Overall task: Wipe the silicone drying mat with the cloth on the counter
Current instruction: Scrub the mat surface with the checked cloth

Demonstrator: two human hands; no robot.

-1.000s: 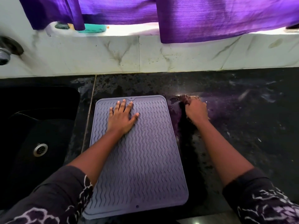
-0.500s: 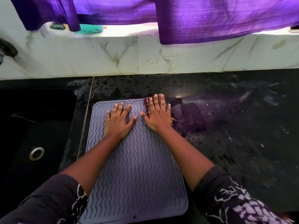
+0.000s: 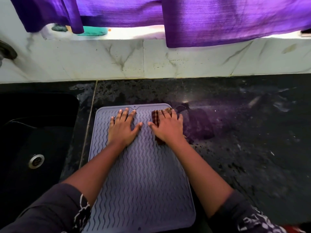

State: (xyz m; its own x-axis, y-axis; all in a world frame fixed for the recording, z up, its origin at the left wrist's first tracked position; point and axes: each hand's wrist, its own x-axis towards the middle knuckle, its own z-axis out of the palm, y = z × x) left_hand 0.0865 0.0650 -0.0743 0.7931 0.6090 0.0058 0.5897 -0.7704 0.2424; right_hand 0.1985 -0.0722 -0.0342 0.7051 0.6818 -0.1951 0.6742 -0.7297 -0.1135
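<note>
Silicone drying mat (image 3: 143, 174), grey and wave-ribbed, lying flat on the dark bench (image 3: 244, 148) just beside the sink (image 3: 37, 140). A dark striped cloth (image 3: 155, 119) sits at the mat's far right corner, pressed down under the right hand (image 3: 168, 127), whose fingers (image 3: 164, 113) lie spread and flat, not curled around it. The left hand (image 3: 123, 127) rests open, palm down, on the mat's far left part, probably to stop it sliding. Wiping appears barely begun; most ribs lie nearer the person.
</note>
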